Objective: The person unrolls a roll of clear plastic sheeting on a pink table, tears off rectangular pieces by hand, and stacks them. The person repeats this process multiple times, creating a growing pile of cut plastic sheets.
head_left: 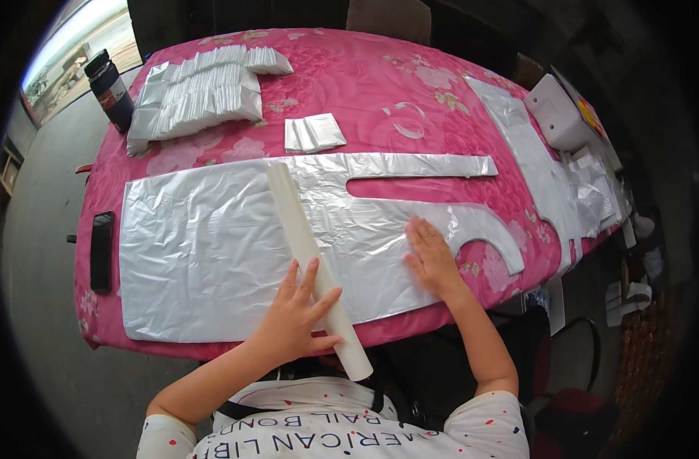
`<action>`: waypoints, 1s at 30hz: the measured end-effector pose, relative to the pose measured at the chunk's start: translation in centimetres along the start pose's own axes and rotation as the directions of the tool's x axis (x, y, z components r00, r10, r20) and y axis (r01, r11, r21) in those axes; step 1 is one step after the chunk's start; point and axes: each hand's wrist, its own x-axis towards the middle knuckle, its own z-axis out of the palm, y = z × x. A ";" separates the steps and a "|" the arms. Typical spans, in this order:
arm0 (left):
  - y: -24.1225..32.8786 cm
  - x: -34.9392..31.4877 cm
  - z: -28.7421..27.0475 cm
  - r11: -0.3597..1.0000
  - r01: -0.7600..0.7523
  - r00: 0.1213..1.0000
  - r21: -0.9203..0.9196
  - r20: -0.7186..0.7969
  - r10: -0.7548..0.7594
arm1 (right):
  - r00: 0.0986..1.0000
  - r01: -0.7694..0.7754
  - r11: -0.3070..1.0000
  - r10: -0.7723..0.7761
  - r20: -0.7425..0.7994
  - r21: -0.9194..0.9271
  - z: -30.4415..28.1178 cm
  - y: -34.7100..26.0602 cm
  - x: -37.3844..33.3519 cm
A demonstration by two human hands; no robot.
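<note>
A flat white plastic apron (204,252) lies spread across the near side of the table, with a long strap and a curved cut-out at its right end. Slanting over its middle is a long white tube (292,210), whose near end sticks out past the table edge. My left hand (292,314) rests against the tube's lower part with its fingers spread, not wrapped round it. Palm down, my right hand (432,260) lies flat on the plastic beside the curved cut-out, holding nothing. Just beyond the apron sits a small folded plastic packet (315,133).
A pink flowered cloth (342,69) covers the table. Rows of folded packets (204,96) stand at the far left beside a dark jar (110,92). A black phone (101,252) lies at the left edge. More plastic sheets (518,145) and a white box (557,115) occupy the right end.
</note>
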 end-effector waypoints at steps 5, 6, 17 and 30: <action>1.7 1.4 0.7 0.997 -0.071 0.997 -0.028 0.038 0.072 | 0.941 -0.307 0.947 0.288 -0.178 -0.089 -1.4 11.1 -2.9; 1.7 1.6 0.7 0.996 -0.080 0.996 -0.027 0.031 0.080 | 0.919 -0.359 0.928 0.333 -0.211 -0.096 -1.6 12.8 -3.5; 2.0 2.8 0.8 0.997 -0.072 0.995 0.030 0.078 0.069 | 0.724 -0.566 0.824 0.491 -0.486 -0.011 -2.6 13.2 -5.2; 2.4 3.5 0.7 0.897 -0.048 0.993 -0.440 -0.116 -0.004 | 0.826 -0.352 0.271 0.540 0.162 0.896 -7.2 -4.9 -1.8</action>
